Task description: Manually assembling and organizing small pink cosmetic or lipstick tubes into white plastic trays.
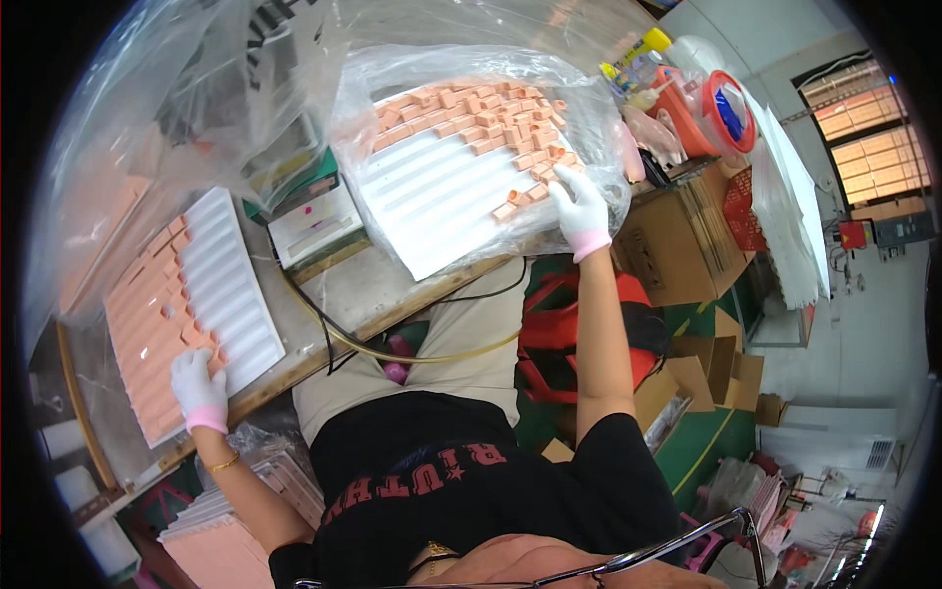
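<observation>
My left hand (196, 385), in a white glove with a pink cuff, is at the near right edge of the rows of pink pieces (149, 339) on the left ridged white board (228, 265). Its fingers are curled around a small pink piece (217, 359) there. My right hand (582, 210), gloved alike, reaches over the right edge of a second ridged white board (412, 221). The thumb and forefinger look slightly apart, touching loose pink block-like pieces (500, 118) heaped across that board's far and right side. Nothing can be made out between them.
Clear plastic sheeting (186, 108) hangs over the table's far side. Between the boards stands a white box (312, 224). A yellowish hose (412, 359) crosses my lap. Rightward are an orange-red basket (687, 118), a cardboard box (677, 236) and a red-and-black bag (579, 334).
</observation>
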### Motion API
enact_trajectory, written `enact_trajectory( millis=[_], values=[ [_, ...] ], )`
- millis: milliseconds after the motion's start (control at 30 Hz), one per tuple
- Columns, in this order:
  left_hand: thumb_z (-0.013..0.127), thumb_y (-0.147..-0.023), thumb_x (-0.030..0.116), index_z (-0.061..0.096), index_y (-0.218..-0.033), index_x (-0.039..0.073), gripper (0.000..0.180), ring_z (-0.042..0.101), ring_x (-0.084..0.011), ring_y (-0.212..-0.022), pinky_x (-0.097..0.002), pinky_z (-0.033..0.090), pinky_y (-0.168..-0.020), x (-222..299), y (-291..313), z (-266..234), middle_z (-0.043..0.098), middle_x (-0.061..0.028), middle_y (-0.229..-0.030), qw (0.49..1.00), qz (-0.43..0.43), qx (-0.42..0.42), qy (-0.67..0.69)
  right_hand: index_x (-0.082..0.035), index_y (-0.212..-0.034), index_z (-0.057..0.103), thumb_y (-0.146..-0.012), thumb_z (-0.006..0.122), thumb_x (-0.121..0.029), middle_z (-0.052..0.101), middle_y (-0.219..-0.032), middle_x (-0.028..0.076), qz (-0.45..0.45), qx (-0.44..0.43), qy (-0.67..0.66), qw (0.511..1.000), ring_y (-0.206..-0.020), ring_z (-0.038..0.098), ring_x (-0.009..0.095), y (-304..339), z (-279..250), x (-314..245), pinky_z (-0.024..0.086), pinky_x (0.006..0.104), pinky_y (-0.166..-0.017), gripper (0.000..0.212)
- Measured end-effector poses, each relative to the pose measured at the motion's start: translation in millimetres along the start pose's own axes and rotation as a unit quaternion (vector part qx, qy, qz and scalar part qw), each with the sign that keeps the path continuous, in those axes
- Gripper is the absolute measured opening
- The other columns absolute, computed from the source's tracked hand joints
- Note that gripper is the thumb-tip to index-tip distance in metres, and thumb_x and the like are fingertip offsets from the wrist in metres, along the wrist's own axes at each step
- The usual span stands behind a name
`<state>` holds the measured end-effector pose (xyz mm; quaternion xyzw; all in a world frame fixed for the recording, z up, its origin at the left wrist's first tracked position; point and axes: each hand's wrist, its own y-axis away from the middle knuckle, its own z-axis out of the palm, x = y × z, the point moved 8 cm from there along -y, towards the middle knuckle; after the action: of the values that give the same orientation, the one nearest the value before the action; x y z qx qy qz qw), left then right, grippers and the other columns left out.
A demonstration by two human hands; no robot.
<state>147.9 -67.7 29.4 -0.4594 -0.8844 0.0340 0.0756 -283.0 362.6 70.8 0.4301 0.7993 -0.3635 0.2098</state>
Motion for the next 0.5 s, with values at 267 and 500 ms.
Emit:
enact_trajectory(
  millis=[267,500],
  values=[
    [0.056,-0.084,0.002,0.053,-0.119,0.002,0.035,0.050,-0.0268,-0.116,-0.0348,0.036,-0.100,28,-7,-5,0.056,-0.0149,-0.119,0.925,-0.047,0.035,0.376,-0.003,-0.103,0.065,-0.078,0.065,-0.023,0.065,-0.090,0.018,-0.091,-0.223,0.176,0.955,-0.085,0.063,0.031,-10,63,-25,0.049,0.0363,-0.077,0.032],
    [0.058,-0.088,0.009,0.048,-0.127,-0.001,0.041,0.056,-0.0158,-0.104,-0.0287,0.044,-0.091,167,-56,27,0.056,-0.0098,-0.119,0.790,0.070,-0.090,0.602,-0.001,-0.110,0.062,-0.086,0.060,-0.015,0.067,-0.094,0.010,0.002,-0.214,-0.194,0.957,-0.086,0.063,0.019,-2,98,-81,0.049,0.0306,-0.078,0.028]
  ],
)
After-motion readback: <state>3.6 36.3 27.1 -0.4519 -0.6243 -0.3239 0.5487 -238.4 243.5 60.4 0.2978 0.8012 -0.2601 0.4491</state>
